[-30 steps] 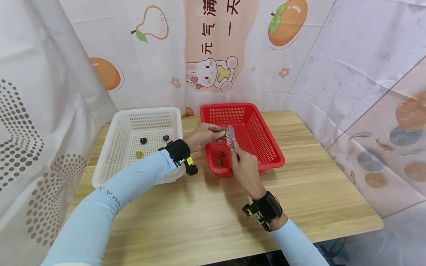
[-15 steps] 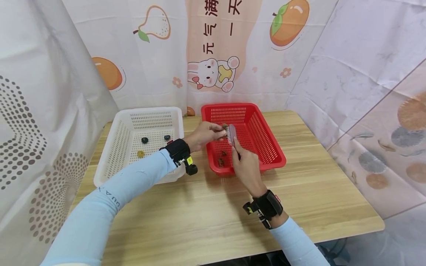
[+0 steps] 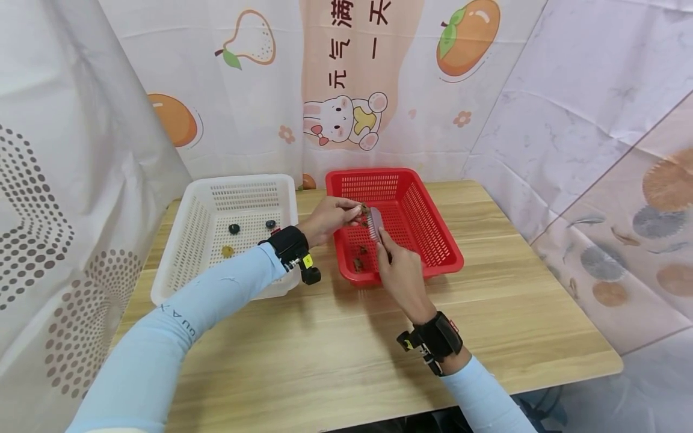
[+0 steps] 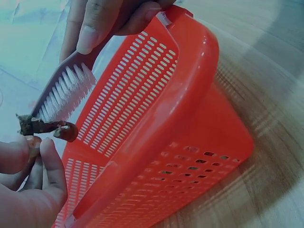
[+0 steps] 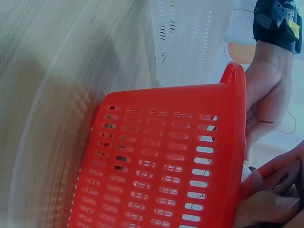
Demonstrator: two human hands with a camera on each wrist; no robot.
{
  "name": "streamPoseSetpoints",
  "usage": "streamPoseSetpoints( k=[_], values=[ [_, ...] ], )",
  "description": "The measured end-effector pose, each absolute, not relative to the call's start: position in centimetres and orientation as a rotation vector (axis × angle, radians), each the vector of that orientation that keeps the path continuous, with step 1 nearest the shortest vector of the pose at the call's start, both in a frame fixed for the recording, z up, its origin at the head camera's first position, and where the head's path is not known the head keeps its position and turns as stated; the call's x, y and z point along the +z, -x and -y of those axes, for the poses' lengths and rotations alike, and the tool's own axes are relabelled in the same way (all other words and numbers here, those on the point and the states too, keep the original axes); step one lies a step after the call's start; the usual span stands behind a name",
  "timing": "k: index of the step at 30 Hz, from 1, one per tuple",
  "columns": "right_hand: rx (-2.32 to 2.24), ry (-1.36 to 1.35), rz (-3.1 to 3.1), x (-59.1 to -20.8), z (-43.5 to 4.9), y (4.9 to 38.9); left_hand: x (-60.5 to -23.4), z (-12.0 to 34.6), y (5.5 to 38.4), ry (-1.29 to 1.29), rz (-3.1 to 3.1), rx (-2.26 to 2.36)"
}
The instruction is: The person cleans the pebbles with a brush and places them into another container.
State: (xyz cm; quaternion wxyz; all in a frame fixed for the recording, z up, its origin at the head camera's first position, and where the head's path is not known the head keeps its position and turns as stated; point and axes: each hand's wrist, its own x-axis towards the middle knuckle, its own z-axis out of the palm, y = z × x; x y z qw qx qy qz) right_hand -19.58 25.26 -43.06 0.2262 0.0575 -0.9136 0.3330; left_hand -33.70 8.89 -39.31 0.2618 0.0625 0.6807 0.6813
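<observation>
Over the red basket (image 3: 441, 240), my left hand (image 3: 329, 218) pinches a small, irregular brown piece (image 4: 45, 126) between thumb and fingers. One end of the piece is dark and mossy-looking; its exact kind is unclear. My right hand (image 3: 402, 273) grips the handle of a purple-grey brush (image 3: 376, 224) with white bristles. In the left wrist view the bristles (image 4: 66, 92) stand right beside the piece; whether they touch it cannot be told. Several small brown pieces (image 3: 358, 264) lie on the basket's floor. In the right wrist view, the red basket's wall hides most of the work.
To the left stands a white perforated basket (image 3: 172, 258) holding two dark roundish things (image 3: 234, 229) and a yellowish one (image 3: 227, 251). Both baskets sit on a wooden table (image 3: 303, 367). A printed curtain (image 3: 400, 138) hangs behind the table.
The brush has moved slightly back and forth against the piece in my left hand. More of that piece now shows above my left fingertips. Both arms stay nearly in place.
</observation>
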Motion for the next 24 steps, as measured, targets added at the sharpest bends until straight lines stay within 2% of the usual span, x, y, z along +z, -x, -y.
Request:
streamPoseSetpoints(
  k=[12, 24],
  values=[
    [0.893, -0.098, 2.505, -42.88, -25.88, 19.99, -39.52, -9.06, 32.96, -0.357, -1.903, 1.673],
    [0.864, -0.098, 2.512, -42.94, -25.65, 19.86, -39.22, -8.53, 33.07, -0.209, -1.938, 1.871]
  ],
)
